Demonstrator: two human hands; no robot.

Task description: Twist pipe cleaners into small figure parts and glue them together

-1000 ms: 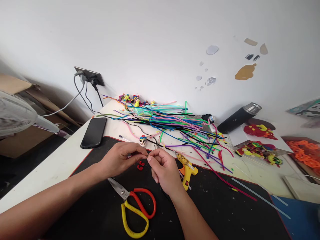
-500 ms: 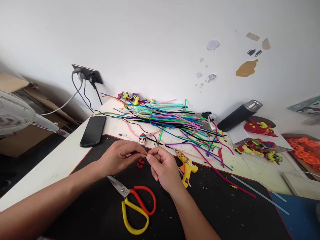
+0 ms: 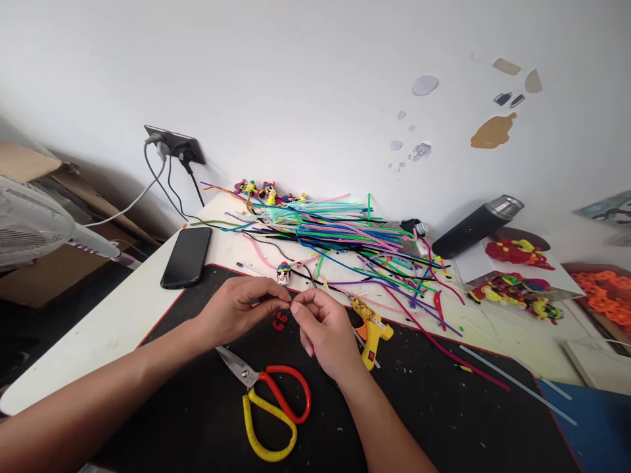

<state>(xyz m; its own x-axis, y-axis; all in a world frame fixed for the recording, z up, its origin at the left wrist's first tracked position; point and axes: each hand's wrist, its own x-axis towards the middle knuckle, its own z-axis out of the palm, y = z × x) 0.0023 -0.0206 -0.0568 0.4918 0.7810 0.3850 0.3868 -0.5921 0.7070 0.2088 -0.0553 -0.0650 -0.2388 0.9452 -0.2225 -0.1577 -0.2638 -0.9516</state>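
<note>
White wall behind; mid-frame, both hands' fingers point(image 3: 283, 303) pinch a thin wire piece point(image 3: 290, 305), likely light, bendable; grip ends.

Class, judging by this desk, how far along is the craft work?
Done: finished colourful figures lie on the right. In hand: the left hand and right hand pinch something tiny together. Left: a large pile of pipe cleaners lies unused; the scissors and glue gun lie idle.

red-yellow scissors point(image 3: 271, 401), black mat point(image 3: 444, 407), black phone point(image 3: 186, 257)
</note>
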